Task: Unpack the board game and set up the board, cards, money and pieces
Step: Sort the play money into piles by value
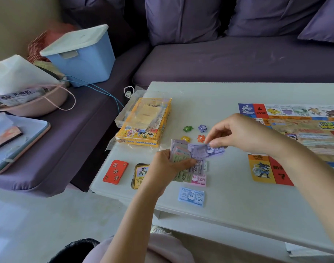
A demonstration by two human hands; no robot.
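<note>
Purple sofa [228, 59] behind white table [228, 202]

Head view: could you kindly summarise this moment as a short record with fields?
left hand: holds a fan of banknotes
right hand: pinches a purple banknote at the fan's top
laid-out money: pink note and blue 500 note on the table
cards: red deck and picture deck, left of the money
pieces: four star tokens beside the yellow box
board: unfolded, on the right
</note>
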